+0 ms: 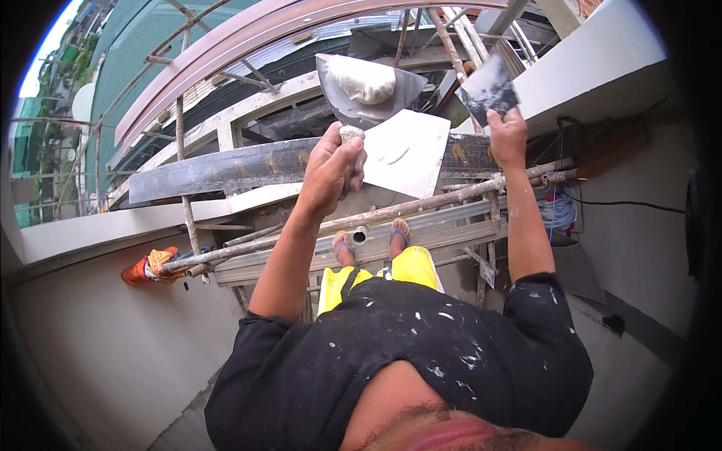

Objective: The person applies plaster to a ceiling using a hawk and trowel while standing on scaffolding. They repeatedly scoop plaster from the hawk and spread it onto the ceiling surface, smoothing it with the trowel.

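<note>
Scaffold planks [462, 239] sit under 2 sandalled feet [342, 244]. Left hand [329, 167] grips a wide putty blade [404, 92], fingers wrapped tight; white putty [366, 81] heaped near that blade's far edge. Right hand [508, 138] pinches a putty-smeared scraper [490, 89] by its near edge, off the blade's right.

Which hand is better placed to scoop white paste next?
Likely the right hand: it holds a flat blade, while the left hand grips the gray pan carrying the white paste.

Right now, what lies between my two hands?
In the head view, a white sheet and part of a dark board show between the left hand and right hand.
</note>
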{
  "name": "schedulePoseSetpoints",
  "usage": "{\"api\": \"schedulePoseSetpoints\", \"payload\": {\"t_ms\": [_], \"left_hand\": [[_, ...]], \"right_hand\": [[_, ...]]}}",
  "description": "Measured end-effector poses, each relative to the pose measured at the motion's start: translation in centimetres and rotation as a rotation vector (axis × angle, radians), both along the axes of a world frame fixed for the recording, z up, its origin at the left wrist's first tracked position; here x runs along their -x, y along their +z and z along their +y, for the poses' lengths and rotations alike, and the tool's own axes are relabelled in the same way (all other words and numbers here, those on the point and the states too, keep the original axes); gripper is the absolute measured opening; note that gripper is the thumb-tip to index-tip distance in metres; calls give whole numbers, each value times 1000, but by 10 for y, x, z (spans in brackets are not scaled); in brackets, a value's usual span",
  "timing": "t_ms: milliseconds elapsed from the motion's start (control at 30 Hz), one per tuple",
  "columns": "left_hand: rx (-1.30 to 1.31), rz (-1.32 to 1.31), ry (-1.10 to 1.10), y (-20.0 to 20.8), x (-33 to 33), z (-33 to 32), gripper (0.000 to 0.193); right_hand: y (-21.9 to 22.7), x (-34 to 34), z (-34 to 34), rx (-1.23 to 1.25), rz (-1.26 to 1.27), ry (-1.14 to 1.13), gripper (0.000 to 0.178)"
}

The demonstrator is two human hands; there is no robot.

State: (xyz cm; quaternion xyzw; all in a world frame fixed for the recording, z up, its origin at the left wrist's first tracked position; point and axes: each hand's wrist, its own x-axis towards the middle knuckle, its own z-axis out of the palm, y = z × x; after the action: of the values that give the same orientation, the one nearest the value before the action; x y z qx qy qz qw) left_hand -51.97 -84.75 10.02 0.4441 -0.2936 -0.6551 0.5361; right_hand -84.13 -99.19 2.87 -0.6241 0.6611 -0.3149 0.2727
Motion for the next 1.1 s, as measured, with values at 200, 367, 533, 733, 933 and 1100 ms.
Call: {"api": "schedulePoseSetpoints", "payload": {"t_ms": [200, 367, 533, 733, 933, 1100], "left_hand": [[253, 41, 249, -45, 5, -6, 18], [395, -138, 273, -46, 12, 0, 29], [674, -697, 314, -50, -8, 13, 52], [872, -1144, 329, -45, -45, 28, 54], [868, -1310, 336, -25, -71, 36, 42], [619, -1621, 93, -36, -108, 49, 46]], "right_hand": [[74, -74, 87, -500, -1480, 140, 28], [75, -117, 111, -693, -1594, 131, 33], [78, -144, 112, -672, -1599, 133, 26], [77, -157, 121, -628, -1618, 142, 19], [88, -168, 119, -623, -1617, 214, 22], [109, -159, 107, -465, -1664, 368, 38]]}}
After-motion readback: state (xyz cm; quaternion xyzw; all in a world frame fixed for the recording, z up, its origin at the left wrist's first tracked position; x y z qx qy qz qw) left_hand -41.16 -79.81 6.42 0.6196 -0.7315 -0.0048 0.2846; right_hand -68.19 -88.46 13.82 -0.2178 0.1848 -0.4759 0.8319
